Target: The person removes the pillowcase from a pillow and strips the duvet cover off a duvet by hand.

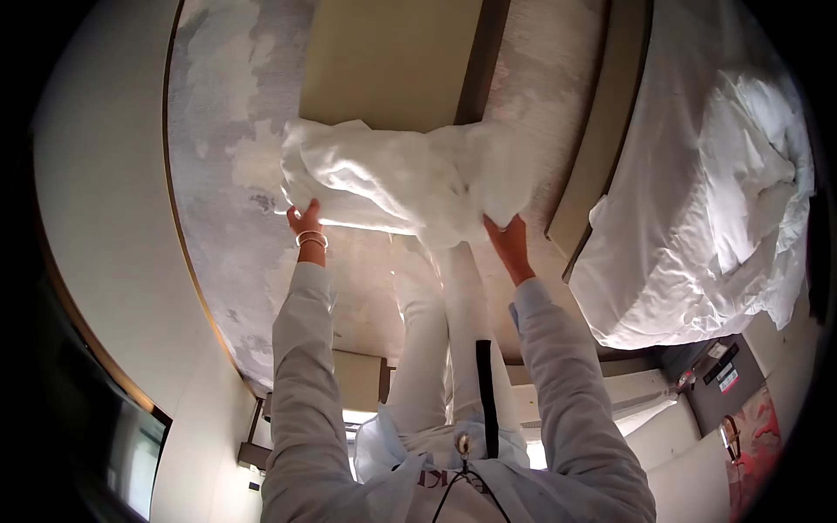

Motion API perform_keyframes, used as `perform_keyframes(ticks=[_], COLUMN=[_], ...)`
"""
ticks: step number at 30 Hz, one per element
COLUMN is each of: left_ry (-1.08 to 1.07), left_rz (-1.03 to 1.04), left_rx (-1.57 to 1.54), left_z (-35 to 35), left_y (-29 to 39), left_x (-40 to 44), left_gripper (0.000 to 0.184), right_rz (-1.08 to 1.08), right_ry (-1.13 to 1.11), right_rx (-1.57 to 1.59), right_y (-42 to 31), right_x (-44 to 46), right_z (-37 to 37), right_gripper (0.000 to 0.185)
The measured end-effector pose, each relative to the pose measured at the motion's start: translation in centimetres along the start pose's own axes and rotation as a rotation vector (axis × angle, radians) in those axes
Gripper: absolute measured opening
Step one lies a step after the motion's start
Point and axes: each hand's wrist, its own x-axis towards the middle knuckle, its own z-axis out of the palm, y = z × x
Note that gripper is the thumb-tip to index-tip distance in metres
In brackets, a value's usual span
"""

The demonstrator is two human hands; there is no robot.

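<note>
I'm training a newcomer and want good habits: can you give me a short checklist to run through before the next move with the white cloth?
1. Left hand has hold of the white cloth: ok, at its near edge, toward the left end.
2. Right hand has hold too: ok, toward the right end.
3. Cloth lies smooth: not ok, it is bunched and creased on top.
4. Cloth clear of the beige bench: cannot tell; it overlaps the bench's near end in this view.
5. Hands apart from the white bedding on the right: ok.
</note>
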Motion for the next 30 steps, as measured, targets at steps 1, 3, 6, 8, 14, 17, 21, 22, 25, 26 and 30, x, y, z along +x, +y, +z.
perform_keyframes(ticks=[1,3,6,8,14,17,21,22,25,26,30], left_ry=[0.001,0.063,0.168,0.081,-0.023,-0.328,-0.585,-0.633,-1.014,-1.008,-1.055], left_rz=[0.076,0.306,0.437,0.378,0.421,0.291,-0.171,-0.286,-0.267,-0.353,-0.254], left_rx=[-0.054,-0.084,-0.308,-0.449,0.115,-0.261,-0.391,-0.355,-0.181,-0.150,-0.103], left_z=[-0.1,0.6,0.6,-0.1,-0.3,0.2,-1.4,-2.0,-4.2,-3.9,-5.4], left_y=[0.8,3.5,11.2,13.8,10.3,4.9,2.1,4.0,5.5,5.4,10.0], left_x=[0.3,1.3,2.0,0.8,2.6,-0.7,-10.2,-14.2,-20.6,-19.9,-24.3], left_gripper=[0.067,0.058,0.059,0.073,0.104,0.082,0.050,0.041,0.033,0.028,0.030], right_rz=[-0.045,-0.115,-0.056,-0.171,0.060,0.111,0.379,0.233,0.067,0.098,-0.012], right_ry=[-0.003,-0.078,-0.223,-0.199,0.025,-0.044,-0.156,-0.157,-0.094,-0.019,-0.072], right_rx=[-0.132,-0.136,-0.178,0.078,0.494,0.366,0.065,-0.018,-0.147,-0.130,0.342], right_y=[-0.3,-1.4,-2.6,-3.6,2.4,1.7,-2.8,-0.8,0.5,0.7,1.0], right_x=[-0.4,0.3,1.7,1.0,4.2,3.1,-2.4,-3.2,-8.3,-10.0,-19.0], right_z=[0.5,0.9,4.2,5.3,6.5,3.8,-0.8,-1.4,-4.4,-4.9,-8.0], right_gripper=[0.033,0.031,0.040,0.052,0.051,0.052,0.049,0.042,0.026,0.024,0.018])
